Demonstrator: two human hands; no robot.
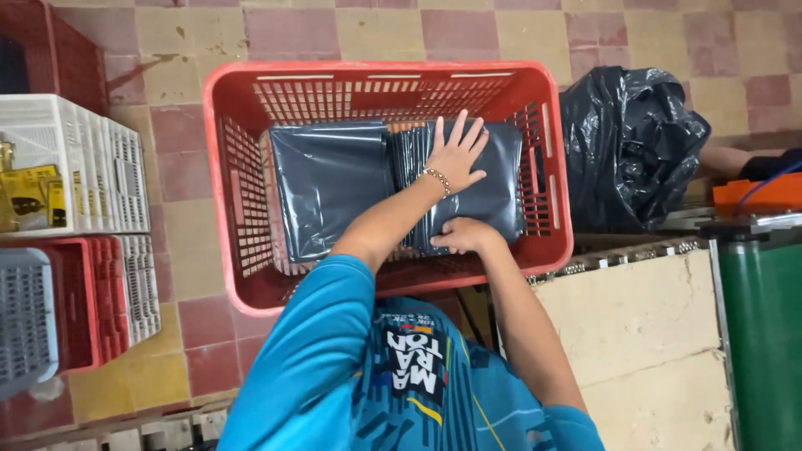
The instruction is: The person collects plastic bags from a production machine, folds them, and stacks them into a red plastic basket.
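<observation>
A floor of worn red and pale yellow tiles (192,242) is spreading under everything, scuffed and patchy, and a big red plastic crate (219,192) with slotted walls is sitting on it in the middle of the view. Inside the crate two stacks of flat dark grey plastic bags are lying side by side: the left stack (330,188) is lying smooth and untouched, while the right stack (493,196) is showing its layered edges along the seam where the two are touching. The left hand (457,156) is pressing down flat on top of the right stack, fingers spread wide and open, a beaded bracelet (437,179) circling its wrist. The right hand (462,236) is curling closed around the near edge of that same stack, gripping the bags. Just right of the crate a bulging black rubbish bag (631,150) is slumping beside it, and a green cylinder (764,342) is standing at the right edge next to a pale slab (635,334). To the left, a white crate (100,167) holding a yellow package (29,196) is standing near another red crate (100,301).
</observation>
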